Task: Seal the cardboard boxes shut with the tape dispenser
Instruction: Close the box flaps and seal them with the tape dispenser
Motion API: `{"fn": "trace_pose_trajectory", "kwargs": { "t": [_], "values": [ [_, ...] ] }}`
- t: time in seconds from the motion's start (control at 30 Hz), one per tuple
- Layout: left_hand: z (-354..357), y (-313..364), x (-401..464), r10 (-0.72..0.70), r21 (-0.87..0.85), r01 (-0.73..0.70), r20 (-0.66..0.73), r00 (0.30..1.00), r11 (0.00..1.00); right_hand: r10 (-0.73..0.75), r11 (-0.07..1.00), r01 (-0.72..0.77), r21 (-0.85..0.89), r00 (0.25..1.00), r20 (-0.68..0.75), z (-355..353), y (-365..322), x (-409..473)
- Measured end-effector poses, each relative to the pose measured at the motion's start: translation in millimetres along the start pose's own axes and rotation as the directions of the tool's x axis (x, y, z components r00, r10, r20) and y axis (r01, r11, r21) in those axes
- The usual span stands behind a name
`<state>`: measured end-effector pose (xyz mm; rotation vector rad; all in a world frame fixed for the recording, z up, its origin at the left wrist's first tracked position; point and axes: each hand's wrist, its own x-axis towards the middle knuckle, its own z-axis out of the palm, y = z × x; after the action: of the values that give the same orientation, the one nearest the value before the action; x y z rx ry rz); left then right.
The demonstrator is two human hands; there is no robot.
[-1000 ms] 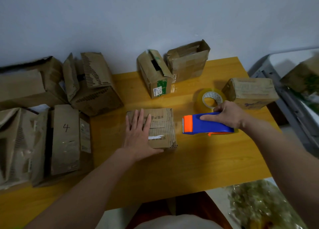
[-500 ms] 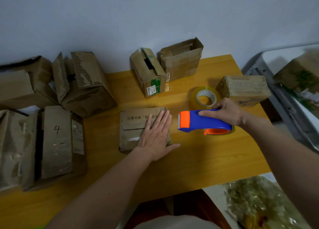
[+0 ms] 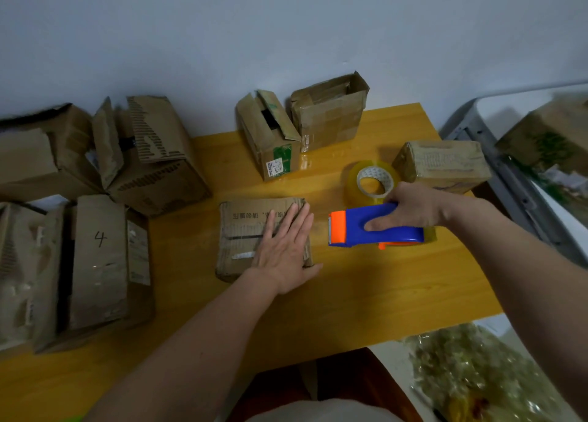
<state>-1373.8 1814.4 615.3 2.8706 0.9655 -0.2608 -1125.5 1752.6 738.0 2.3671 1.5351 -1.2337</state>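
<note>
A flat cardboard box (image 3: 245, 227) lies in the middle of the yellow table (image 3: 366, 294), its flaps folded down. My left hand (image 3: 286, 249) presses flat on the box's right half, fingers straight. Just right of the box, my right hand (image 3: 410, 210) grips a blue and orange tape dispenser (image 3: 359, 227), its orange head pointing at the box's right edge and a short gap away from it.
A spare roll of clear tape (image 3: 372, 182) sits behind the dispenser. A closed box (image 3: 442, 167) lies at the right edge. Two open boxes (image 3: 302, 128) stand at the back by the wall. Several more boxes (image 3: 95, 230) crowd the left side.
My left hand slid from the box's left part to its right half. The dispenser lifted slightly and stays just right of the box.
</note>
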Motion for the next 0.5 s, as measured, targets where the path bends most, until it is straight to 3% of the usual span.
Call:
{"fn": "trace_pose_trajectory", "kwargs": {
  "t": [0.2,0.33,0.4,0.5],
  "values": [
    [1.2,1.8,-0.1,-0.010,0.022,0.010,0.013,1.000,1.000,0.084,0.914,-0.122,-0.387,0.990,-0.113,17.1,-48.6,4.3],
    [1.9,1.0,-0.7,-0.041,0.011,0.041,0.021,0.999,0.999,-0.056,0.737,-0.172,-0.653,0.948,-0.313,47.3,-57.7,7.8],
    [1.2,-1.1,-2.7,-0.063,-0.008,0.064,0.029,0.998,0.998,-0.022,0.744,-0.220,-0.631,0.936,-0.352,55.3,-43.9,2.7],
    [-2.2,-0.3,-1.9,-0.068,-0.021,0.069,0.041,0.997,0.997,0.000,0.858,-0.261,-0.442,0.861,-0.509,72.9,-29.0,2.4]
  ]
}}
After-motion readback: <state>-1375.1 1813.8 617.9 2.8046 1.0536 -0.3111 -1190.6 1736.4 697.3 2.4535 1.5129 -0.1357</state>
